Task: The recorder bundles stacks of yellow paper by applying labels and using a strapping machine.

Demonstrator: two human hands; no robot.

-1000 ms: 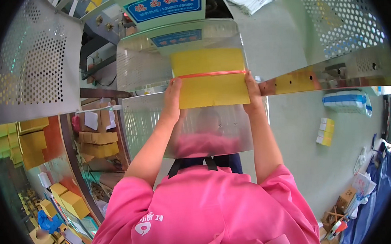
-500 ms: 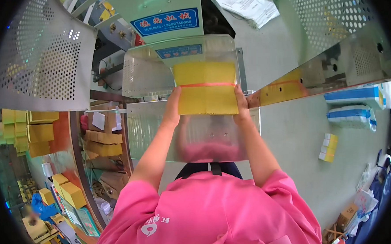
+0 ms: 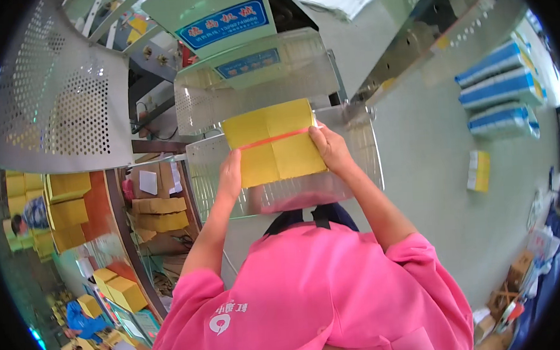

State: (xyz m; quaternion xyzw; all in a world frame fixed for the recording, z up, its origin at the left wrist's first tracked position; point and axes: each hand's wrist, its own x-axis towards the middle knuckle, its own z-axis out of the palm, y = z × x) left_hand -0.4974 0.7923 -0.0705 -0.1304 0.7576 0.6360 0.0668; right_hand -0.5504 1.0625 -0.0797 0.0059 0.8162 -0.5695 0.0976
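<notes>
A bundle of yellow paper [image 3: 282, 161] with a red band [image 3: 272, 139] across its middle is held level between both my hands. My left hand [image 3: 230, 172] presses against its left side, thumb near the band. On the right side, my right hand [image 3: 333, 149] grips it, with the thumb on the top face near the band. Most of the fingers are hidden beside or beneath the bundle. Below it lies a shiny metal plate [image 3: 361, 161], and a sloped reflective panel [image 3: 200, 97] of the machine rises behind.
Perforated metal guards [image 3: 67, 97] flank the machine. Yellow bundles [image 3: 70, 214] are stacked at the left, near a shelf with brown cardboard [image 3: 161, 206]. Blue-and-white packages [image 3: 500, 90] and a small yellow-and-white stack [image 3: 479, 171] lie on the floor at right. A person [image 3: 30, 215] shows at far left.
Both hands have brought the bundle back toward me and to the left, away from the sloped panel. It is now turned slightly, its right side farther off. My view has turned too.
</notes>
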